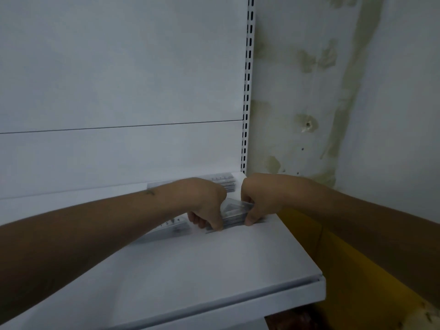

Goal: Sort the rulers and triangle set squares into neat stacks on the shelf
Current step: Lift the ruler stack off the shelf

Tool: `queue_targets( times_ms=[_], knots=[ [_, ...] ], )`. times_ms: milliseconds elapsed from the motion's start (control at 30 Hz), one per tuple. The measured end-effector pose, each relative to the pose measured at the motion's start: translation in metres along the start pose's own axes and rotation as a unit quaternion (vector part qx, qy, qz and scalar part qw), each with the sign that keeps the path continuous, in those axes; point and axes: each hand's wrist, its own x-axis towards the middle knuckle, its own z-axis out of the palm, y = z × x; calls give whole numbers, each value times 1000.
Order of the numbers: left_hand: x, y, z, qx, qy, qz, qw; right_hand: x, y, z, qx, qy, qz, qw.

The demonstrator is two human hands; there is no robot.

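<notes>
On the white shelf [214,263] a stack of clear triangle set squares [234,211] is squeezed between both hands. My left hand [207,201] grips its left side, thumb down on the shelf. My right hand [256,201] grips its right side. Clear rulers [225,181] lie along the back of the shelf behind my hands. More clear rulers [171,227] lie under my left wrist, partly hidden by the arm.
The shelf's white back panel [119,91] rises behind, with a slotted upright [247,86] at its right end. A stained wall [333,91] stands to the right. A yellow surface [333,258] lies below the shelf's right edge.
</notes>
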Motion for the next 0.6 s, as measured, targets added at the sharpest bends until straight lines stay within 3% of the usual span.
queue_targets(
  times_ms=[200,400,500,600],
  knots=[
    [-3,-8,3,-10,1,13,1000,-8,5,3,1,15,9,1000],
    [-14,-3,-5,52,44,18,998,-17,10,-6,19,-13,20,1000],
    [-39,-28,-15,-12,103,30,994,-32,7,-24,32,36,28,998],
    [-73,-68,-19,-73,169,28,983,-37,-11,-39,77,107,-17,991]
  ],
)
